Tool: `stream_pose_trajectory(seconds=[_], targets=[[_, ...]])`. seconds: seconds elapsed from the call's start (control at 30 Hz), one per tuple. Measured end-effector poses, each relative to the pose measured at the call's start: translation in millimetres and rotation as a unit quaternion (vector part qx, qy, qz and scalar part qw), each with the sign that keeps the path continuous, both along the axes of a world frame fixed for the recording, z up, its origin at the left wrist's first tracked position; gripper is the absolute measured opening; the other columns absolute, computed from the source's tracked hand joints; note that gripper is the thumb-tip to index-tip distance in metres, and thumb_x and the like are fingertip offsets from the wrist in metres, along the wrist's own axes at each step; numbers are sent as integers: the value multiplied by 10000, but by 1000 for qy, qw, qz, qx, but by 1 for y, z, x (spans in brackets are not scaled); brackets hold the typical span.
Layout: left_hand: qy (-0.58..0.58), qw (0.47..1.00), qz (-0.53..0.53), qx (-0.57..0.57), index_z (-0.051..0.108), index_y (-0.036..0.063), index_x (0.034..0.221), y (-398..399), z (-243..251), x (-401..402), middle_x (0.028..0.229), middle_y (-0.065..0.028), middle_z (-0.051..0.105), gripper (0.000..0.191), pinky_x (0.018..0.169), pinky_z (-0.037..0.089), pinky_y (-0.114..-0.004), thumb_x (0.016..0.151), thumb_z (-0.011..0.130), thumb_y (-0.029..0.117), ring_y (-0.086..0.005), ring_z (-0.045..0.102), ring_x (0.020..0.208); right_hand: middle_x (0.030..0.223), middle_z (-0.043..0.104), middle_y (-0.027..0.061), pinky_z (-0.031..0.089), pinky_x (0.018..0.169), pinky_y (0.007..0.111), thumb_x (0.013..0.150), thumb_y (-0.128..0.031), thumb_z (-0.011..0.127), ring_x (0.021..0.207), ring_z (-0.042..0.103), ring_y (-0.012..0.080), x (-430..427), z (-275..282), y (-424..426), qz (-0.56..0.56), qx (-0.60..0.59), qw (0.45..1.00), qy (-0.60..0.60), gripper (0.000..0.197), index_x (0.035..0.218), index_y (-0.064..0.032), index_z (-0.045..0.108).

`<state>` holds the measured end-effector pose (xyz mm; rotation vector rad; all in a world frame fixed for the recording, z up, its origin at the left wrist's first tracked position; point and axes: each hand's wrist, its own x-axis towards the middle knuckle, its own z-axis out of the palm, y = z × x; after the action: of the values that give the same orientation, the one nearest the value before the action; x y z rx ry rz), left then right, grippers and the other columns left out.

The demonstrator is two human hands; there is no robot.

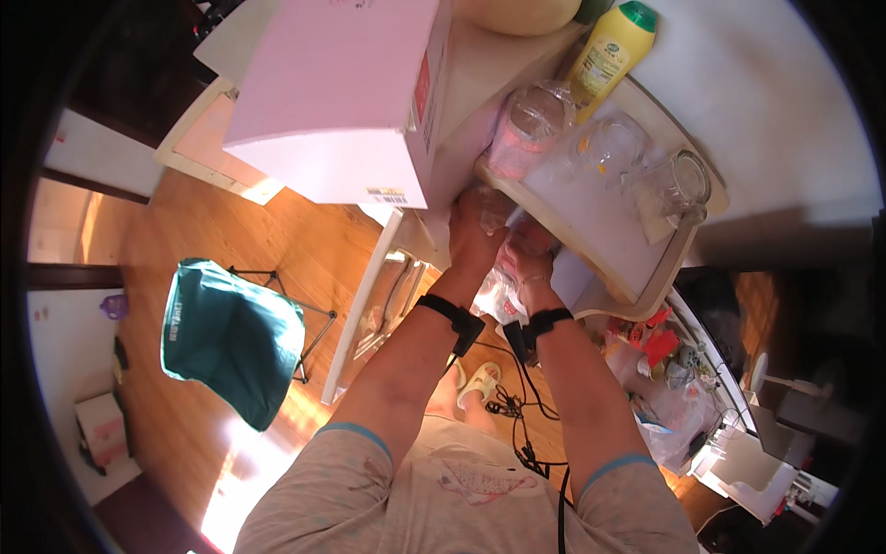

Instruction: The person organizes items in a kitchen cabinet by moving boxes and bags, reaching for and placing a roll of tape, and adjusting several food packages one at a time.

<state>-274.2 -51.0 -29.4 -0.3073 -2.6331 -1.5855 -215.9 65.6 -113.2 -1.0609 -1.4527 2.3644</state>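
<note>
Both hands reach in below the front edge of a corner shelf (595,260), close together. Clear plastic (493,209) lies against the fingers of my left hand (477,225); its grip is partly hidden. My right hand (531,257) holds a clear plastic bag (500,291) with red print, which hangs below the fingers. What is inside the bag cannot be made out. Above the hands, a plastic-wrapped jar (529,128) stands on the shelf. Beside it are a clear glass vessel (609,149) and a glass mug (682,187).
A large pink box (325,76) stands at the upper left, near an open cabinet door (363,311). A yellow bottle (612,55) with a green cap leans at the wall. A green folding stool (232,339) and black cables (526,415) are on the floor. Bagged goods (682,415) crowd the right.
</note>
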Motion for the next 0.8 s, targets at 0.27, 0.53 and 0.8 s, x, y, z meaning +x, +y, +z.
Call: stream_pose_trajectory(seconds=[0.27, 0.53, 0.8], targets=[[23, 996, -41, 72, 357, 33, 1292, -33, 3, 24, 1220, -188, 484, 736, 865, 469, -376, 657, 727, 82, -344, 538, 1052, 1076, 565, 100, 528, 703, 294, 742, -44, 693, 900, 589, 177, 62, 64, -28, 145, 18, 989, -25, 549, 1219, -9, 423], [79, 996, -45, -1, 341, 30, 1324, -78, 85, 97, 1245, -204, 452, 811, 897, 464, -402, 636, 757, 136, -393, 495, 1092, 1087, 556, 129, 514, 773, 290, 698, -34, 737, 890, 607, 188, 121, 140, -28, 142, 187, 970, 54, 574, 1172, 18, 417], [169, 972, -76, 145, 393, 11, 1283, -156, 220, 136, 1178, -180, 522, 755, 833, 502, -359, 628, 762, 69, -285, 572, 1042, 1083, 550, 114, 534, 792, 317, 692, 79, 687, 944, 601, 194, 92, 291, -30, 141, 278, 934, 176, 512, 1118, 17, 410]])
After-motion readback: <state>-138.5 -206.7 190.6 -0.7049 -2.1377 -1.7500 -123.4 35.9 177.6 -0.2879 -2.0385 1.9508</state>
